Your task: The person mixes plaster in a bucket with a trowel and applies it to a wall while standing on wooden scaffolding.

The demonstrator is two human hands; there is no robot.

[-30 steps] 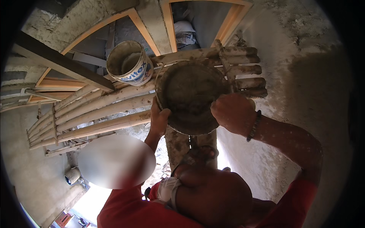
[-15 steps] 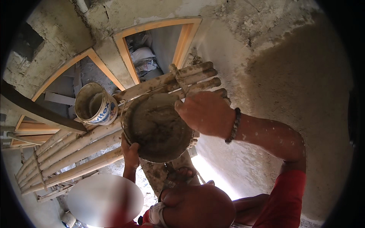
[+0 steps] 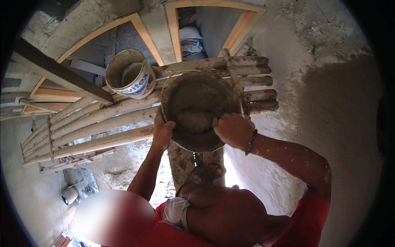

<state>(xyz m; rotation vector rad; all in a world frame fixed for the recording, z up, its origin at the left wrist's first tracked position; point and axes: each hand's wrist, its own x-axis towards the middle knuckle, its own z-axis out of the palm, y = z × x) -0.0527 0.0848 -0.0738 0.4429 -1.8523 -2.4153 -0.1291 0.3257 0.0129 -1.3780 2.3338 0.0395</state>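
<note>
Head view: the person's left hand was clamped on the near left rim of a dark round tub, thumb over the lip, probably to keep it from tipping. Facing it, the right hand sat at the tub's right side with its fingers curled; I could not tell whether they were fully closed or gripping anything (the knuckles hid the palm). The tub lay in front of the person, overlapping a run of bamboo poles, though whether its base rested on them was hidden. A white bucket stood on the poles just beyond, likely set there to be within reach.

Inside the tub, the grey mix looked wet and thick, with a paler lump near the right fingers. The poles were long, rounded and mud-stained, crossed near their right ends by a rough stick. Beside them, the wall was matte and gritty, darker in one broad patch, while the window frame showed smooth, orange-toned wood.
</note>
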